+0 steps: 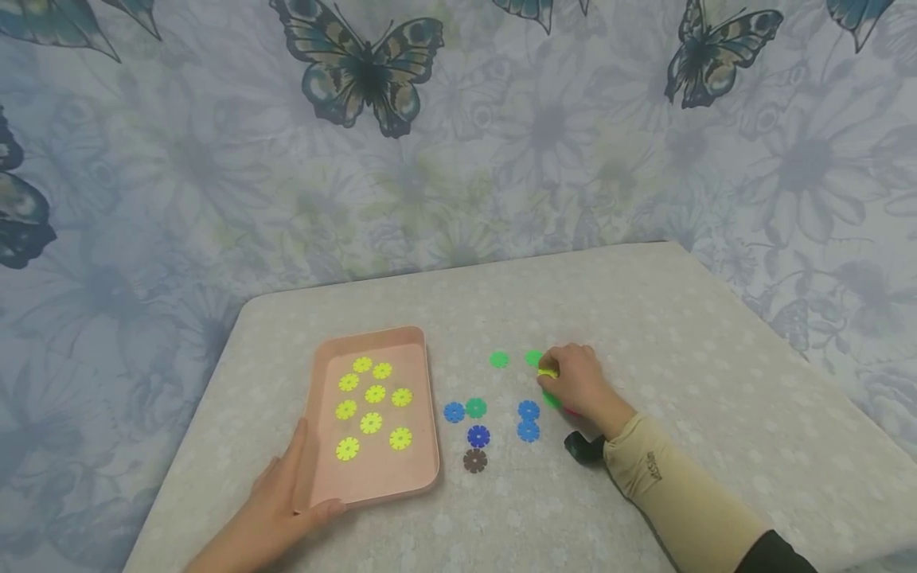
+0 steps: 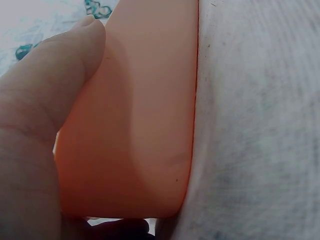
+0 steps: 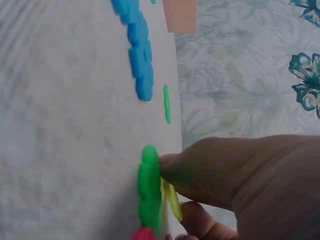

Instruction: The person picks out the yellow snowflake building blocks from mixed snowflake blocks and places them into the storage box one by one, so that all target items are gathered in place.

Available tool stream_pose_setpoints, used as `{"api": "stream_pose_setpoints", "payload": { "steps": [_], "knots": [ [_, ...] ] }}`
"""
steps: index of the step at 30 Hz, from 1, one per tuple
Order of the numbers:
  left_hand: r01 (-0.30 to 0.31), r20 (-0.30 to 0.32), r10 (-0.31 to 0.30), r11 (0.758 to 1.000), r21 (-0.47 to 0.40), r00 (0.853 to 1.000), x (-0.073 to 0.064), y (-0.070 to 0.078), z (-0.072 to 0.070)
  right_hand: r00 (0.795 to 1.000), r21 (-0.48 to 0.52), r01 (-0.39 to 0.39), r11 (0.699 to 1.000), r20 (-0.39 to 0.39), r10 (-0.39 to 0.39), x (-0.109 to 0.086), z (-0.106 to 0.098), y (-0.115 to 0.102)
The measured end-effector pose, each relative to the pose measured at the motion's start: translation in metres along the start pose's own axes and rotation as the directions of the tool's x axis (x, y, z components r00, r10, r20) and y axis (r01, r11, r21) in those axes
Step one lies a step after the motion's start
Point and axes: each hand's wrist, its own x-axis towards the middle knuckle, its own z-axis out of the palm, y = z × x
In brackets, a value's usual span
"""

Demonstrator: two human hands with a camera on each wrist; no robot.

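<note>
At the near left corner of a pink tray (image 1: 387, 477), my left hand (image 1: 275, 489) holds the rim, thumb on the near side and fingers along the left side. The thumb (image 2: 82, 50) lies against the tray's outer wall in the left wrist view. Several yellow notched flower discs (image 1: 370, 422) lie flat in the tray. Right of it, my right hand (image 1: 576, 382) pinches a yellow disc (image 3: 173, 200) between thumb and fingertips, close over the table. A green disc (image 3: 149, 185) lies right beside the fingertips, with a red piece (image 3: 143, 234) partly hidden under the hand.
Between tray and right hand lie blue discs (image 1: 528, 420), a dark blue disc (image 1: 478, 436), a brown disc (image 1: 475, 461) and green discs (image 1: 499, 360). A black wrist device (image 1: 583, 447) sits under the right wrist. The patterned cloth table (image 1: 716, 358) meets a butterfly-print backdrop (image 1: 544, 159).
</note>
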Motion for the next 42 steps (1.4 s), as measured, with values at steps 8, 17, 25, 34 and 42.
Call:
{"api": "stream_pose_setpoints", "payload": {
  "steps": [8,17,25,34,42],
  "knots": [
    [-0.03,-0.015,0.03,0.999,0.011,0.999,0.001,0.001,-0.001,0.999,0.073,0.054,0.996,0.0,-0.054,-0.005,-0.003,-0.007],
    [-0.036,-0.011,0.036,0.999,-0.012,0.999,0.002,0.001,-0.001,0.98,0.184,0.046,0.982,0.181,-0.079,-0.001,-0.014,0.01],
    [-0.042,-0.007,0.042,0.999,-0.034,0.999,0.002,0.0,0.0,0.98,0.24,0.016,0.971,0.19,-0.063,0.001,-0.018,0.016],
    [-0.041,-0.008,0.041,0.999,-0.017,0.999,0.002,-0.001,0.001,0.978,0.155,0.103,0.983,0.162,-0.128,0.0,-0.014,0.012],
    [-0.011,0.006,0.011,1.0,0.002,1.0,0.0,0.0,0.0,0.97,0.074,0.205,0.976,0.118,-0.213,-0.001,-0.016,0.008]
  ]
}}
